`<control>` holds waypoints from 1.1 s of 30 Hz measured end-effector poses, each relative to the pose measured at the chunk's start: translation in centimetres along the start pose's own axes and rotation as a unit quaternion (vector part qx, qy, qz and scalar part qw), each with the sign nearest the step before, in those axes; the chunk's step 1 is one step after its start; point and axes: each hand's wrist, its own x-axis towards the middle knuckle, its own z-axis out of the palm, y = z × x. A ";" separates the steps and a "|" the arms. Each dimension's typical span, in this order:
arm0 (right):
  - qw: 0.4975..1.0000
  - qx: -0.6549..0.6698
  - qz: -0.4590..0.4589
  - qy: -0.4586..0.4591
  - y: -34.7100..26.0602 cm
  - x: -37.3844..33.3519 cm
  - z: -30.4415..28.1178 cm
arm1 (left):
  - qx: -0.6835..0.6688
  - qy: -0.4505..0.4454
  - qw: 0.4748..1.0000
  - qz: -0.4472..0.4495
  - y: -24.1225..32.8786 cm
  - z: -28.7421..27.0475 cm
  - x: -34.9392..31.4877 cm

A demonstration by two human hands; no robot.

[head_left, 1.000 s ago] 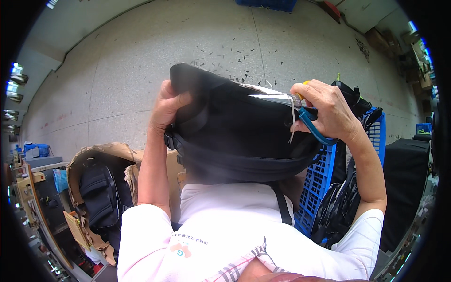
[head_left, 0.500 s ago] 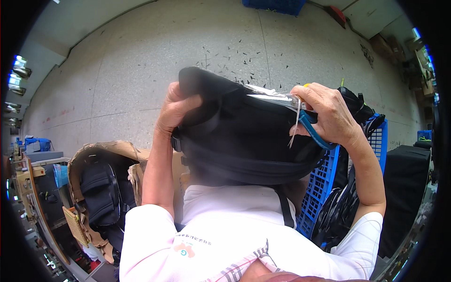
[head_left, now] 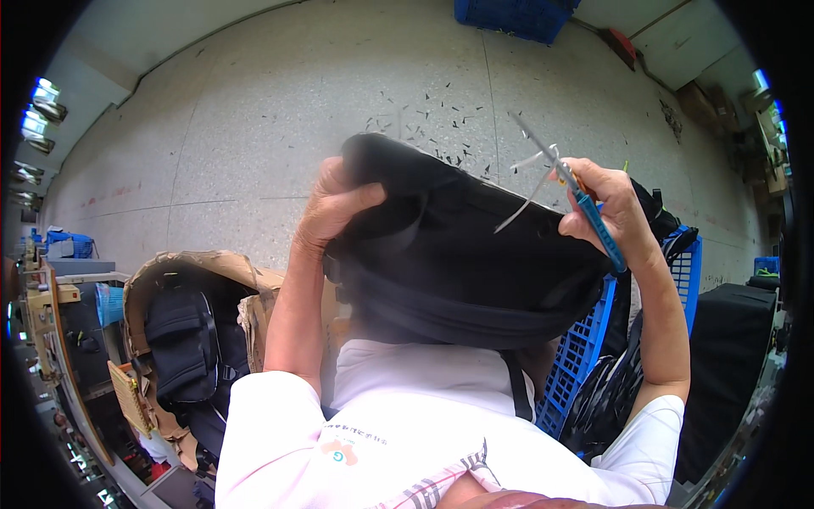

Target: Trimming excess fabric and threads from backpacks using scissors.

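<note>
Slanting from upper left to lower right, the black bag (head_left: 475, 263) is held before the white shirt (head_left: 415, 382), upper-left end gripped by left hand (head_left: 343, 204). Teal-handled scissors (head_left: 597, 227) are held in right hand (head_left: 617, 204), long axis diagonal, tip pointed up-left, white strip (head_left: 515, 215) alongside.

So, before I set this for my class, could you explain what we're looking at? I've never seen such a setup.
There is no machine here, just one person's bare hands. A wide fisheye camera worn on the head looks down, so straight edges curve. The left hand grips a black fabric item, probably a bag. The right hand holds a teal-handled tool with a pointed metal blade; a thin white strip shows beside it. Small dark scraps lie on the floor beyond.
</note>
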 end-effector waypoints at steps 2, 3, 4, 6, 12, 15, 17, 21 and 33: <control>0.999 0.028 0.031 -0.008 -1.0 0.7 -0.2 | 0.030 -0.009 1.000 0.001 0.1 0.6 0.2; 1.000 0.008 -0.011 -0.007 -1.2 1.2 0.1 | 0.058 -0.018 0.998 0.000 0.3 0.8 0.3; 0.999 -0.013 -0.050 -0.005 -1.5 1.7 0.3 | 0.060 -0.020 0.998 0.002 0.5 1.2 0.4; 0.998 -0.014 -0.062 -0.029 -1.9 2.5 0.6 | 0.054 -0.050 0.997 -0.013 1.1 1.7 0.6; 0.991 -0.033 -0.055 -0.116 -3.4 3.8 1.0 | 0.054 -0.075 0.995 0.022 1.3 2.3 0.5; 0.990 -0.006 -0.059 -0.125 -3.9 4.4 1.1 | 0.144 -0.057 0.987 0.032 1.6 2.5 0.3; 0.988 0.001 -0.046 -0.149 -4.5 4.5 0.8 | 0.170 -0.062 0.982 0.048 2.0 2.7 0.4; 0.988 -0.019 -0.050 -0.148 -5.1 4.5 0.7 | 0.204 -0.060 0.975 0.066 2.0 2.7 0.1; 0.997 0.021 -0.012 0.069 -3.7 2.8 -0.9 | 0.099 0.056 0.990 0.083 1.5 1.1 -1.4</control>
